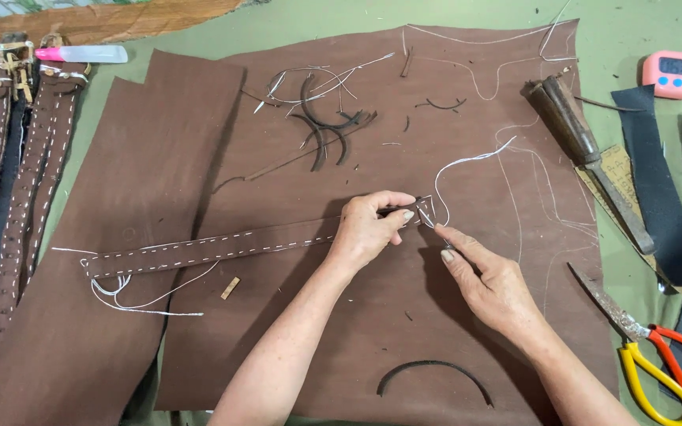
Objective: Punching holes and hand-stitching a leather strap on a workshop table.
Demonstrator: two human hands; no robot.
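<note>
Green cloth covers the workbench (pixel 649 31), and on it we note a large brown leather hide (pixel 404 315) spread flat as the working surface.

We find the left hand (pixel 369 229) closed over the right end of a narrow brown leather strap (pixel 215 247), thumb and fingers pinching it from above. The right hand (pixel 487 280) is drawn narrow, its fingertips (pixel 442 233) pinched at the strap's tip where a white thread (pixel 467 162) rises in a loop; whether a needle sits between them we cannot tell.

The strap lies across the hide, running left from the hands, with white stitching along both edges and loose thread trailing at its far end. We judge it light, pliant along its length but firm enough to hold shape; best gripped close to the stitching point, as it is now.

Outward, we record curved leather offcuts (pixel 329 130) above the hands, another curved offcut (pixel 434 375) below, a wooden-handled tool (pixel 586 150) to the right, scissors with red and yellow handles (pixel 657 359), a pink timer (pixel 673 73), and finished stitched straps (pixel 21 189) at far left.
</note>
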